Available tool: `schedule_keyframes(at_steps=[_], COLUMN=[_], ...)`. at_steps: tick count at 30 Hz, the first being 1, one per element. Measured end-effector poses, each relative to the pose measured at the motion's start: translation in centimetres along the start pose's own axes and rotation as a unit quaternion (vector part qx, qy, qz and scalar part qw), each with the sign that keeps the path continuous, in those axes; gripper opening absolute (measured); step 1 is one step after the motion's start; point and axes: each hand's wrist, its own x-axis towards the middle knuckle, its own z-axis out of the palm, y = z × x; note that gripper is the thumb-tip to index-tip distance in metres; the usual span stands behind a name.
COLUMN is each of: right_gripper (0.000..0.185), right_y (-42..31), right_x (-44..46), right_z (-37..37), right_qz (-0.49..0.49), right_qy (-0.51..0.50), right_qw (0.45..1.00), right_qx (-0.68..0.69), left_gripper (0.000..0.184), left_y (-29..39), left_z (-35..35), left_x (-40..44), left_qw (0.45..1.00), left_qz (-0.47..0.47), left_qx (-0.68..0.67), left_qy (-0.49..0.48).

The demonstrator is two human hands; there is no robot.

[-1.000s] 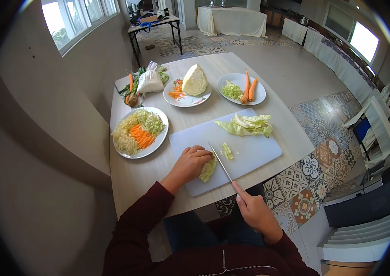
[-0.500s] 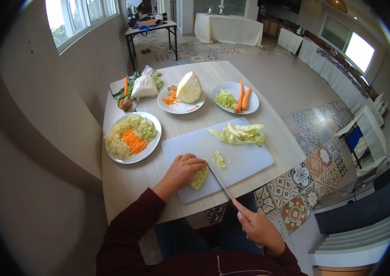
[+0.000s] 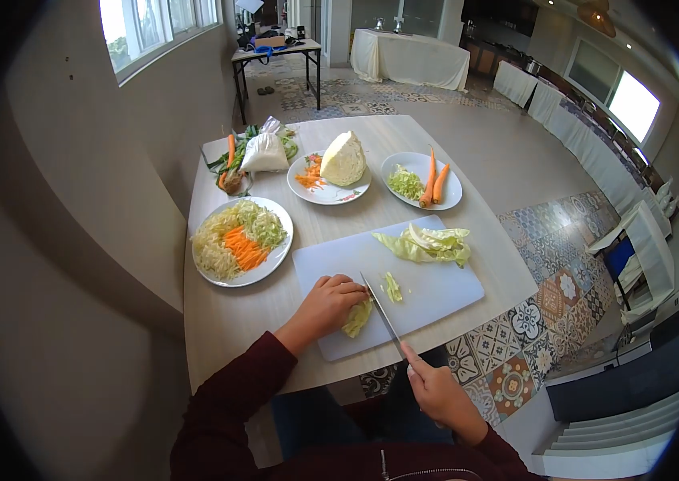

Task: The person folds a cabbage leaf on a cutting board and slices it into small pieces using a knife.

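Note:
My left hand [image 3: 330, 307] is closed over a piece of cabbage leaf [image 3: 357, 319], pressing it onto the white cutting board [image 3: 331, 260]. In my right hand [image 3: 438, 390] is a knife [image 3: 383, 310], gripped by its handle. Its blade lies along the right side of the held leaf, close to my left fingertips. A few cut cabbage strips [image 3: 392, 287] rest on the board just right of the blade. Larger cabbage leaves [image 3: 426, 242] lie at the board's far right corner. My left fingers partly hide the held leaf.
Left of the board stands a plate [image 3: 285, 255] of shredded cabbage and carrot. Behind are a plate [image 3: 341, 197] with a cabbage wedge [image 3: 344, 159] and carrot shreds, and another plate [image 3: 453, 191] with two carrots [image 3: 434, 180]. A white-filled bag [image 3: 265, 153] sits among vegetables. A wall [image 3: 67, 200] borders the left.
The whole view has shifted slightly, moving the table right and down in frame. The knife has moved a little against the held leaf. Both hands keep their grips.

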Motion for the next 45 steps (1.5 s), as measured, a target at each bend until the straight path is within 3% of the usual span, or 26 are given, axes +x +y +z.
schedule_keyframes(at_steps=[17, 45], right_gripper=[0.050, 0.051], right_y=[0.4, 0.2], right_x=[3.2, -1.0], right_z=[1.8, 0.5], right_qz=[-0.063, -0.018], right_qy=[0.039, 0.007], right_qw=[0.996, 1.000], right_qx=[-0.054, -0.009], left_gripper=[0.031, 0.032], left_y=[0.0, 0.2], left_z=[0.1, -0.3], left_x=[-0.1, 0.1], left_qw=[1.000, 1.000], left_qz=[0.005, -0.003], left_qx=[0.011, -0.020], left_qy=[-0.017, 0.001])
